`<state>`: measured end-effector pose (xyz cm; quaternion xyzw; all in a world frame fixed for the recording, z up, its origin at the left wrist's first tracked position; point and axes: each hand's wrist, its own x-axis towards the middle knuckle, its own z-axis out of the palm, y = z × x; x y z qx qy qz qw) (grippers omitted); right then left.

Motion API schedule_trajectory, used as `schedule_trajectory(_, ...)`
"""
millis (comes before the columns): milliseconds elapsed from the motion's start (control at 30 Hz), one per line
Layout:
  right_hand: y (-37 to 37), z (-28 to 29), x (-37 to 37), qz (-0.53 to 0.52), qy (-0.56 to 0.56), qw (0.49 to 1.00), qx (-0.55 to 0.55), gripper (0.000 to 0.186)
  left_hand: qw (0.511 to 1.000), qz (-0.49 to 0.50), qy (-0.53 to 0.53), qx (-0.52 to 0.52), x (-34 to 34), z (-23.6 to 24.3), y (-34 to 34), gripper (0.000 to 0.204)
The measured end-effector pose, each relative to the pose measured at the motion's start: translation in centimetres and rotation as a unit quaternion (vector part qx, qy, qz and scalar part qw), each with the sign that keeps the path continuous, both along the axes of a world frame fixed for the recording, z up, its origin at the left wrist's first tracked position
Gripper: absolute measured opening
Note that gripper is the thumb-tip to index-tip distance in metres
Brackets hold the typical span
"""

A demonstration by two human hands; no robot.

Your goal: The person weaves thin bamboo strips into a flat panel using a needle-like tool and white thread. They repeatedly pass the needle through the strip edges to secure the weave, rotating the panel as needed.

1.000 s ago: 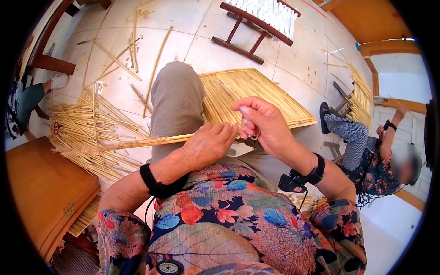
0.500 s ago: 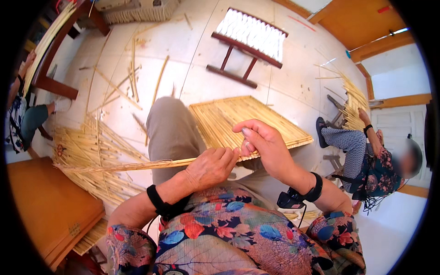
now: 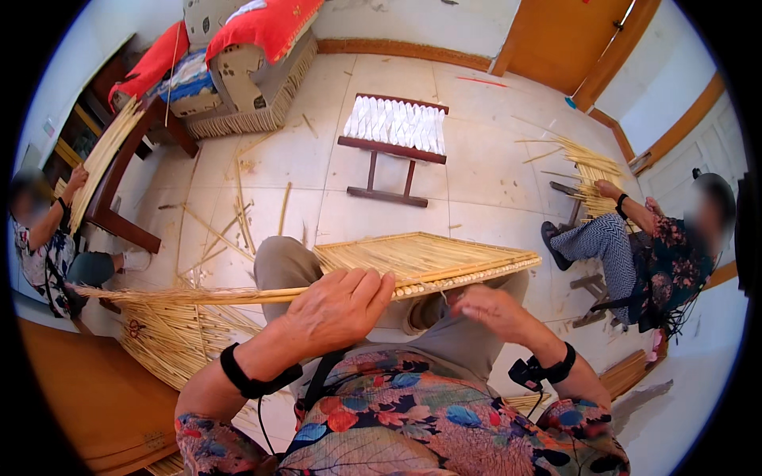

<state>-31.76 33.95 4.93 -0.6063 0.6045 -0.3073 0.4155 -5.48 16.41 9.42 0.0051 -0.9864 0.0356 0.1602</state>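
A panel of yellow reed stalks (image 3: 421,252) rests across my knees, with its cut stalk ends facing me. My left hand (image 3: 341,305) closes over the panel's near left edge, holding a long reed stalk (image 3: 270,295) along it. The stalk's feathery end sticks out to the left. Just below the near edge, right of its middle, my right hand (image 3: 494,313) is closed with its fingertips together. A thin pale strand (image 3: 444,299) runs from the panel's edge to those fingertips. How the fingers grip it is partly hidden.
Loose reeds (image 3: 178,329) and scissors (image 3: 136,327) lie at left beside an orange wooden cabinet (image 3: 87,389). A folding stool (image 3: 397,127) stands ahead, an armchair (image 3: 246,87) far left. Two people handle reeds, one on each side. Stalk scraps (image 3: 214,230) litter the floor.
The view has tipped upward, showing more of the room. My right hand has gone from above the panel's edge to below and right of it. The panel now appears flatter, more edge-on.
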Motion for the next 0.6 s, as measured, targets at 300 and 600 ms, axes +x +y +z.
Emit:
schedule_trajectory(300, -2.8, -1.2, 2.9, -0.098, 0.111, 0.958, -0.248, 0.038, 0.985, -0.039, 0.096, -0.138, 1.3, 6.6, 0.7, 0.045)
schedule_trajectory(600, -8.8, -6.3, 1.5, -0.095, 0.005, 0.983, -0.158, 0.033, 0.988, 0.022, 0.122, -0.089, -1.3, -1.8, -3.0, 0.043)
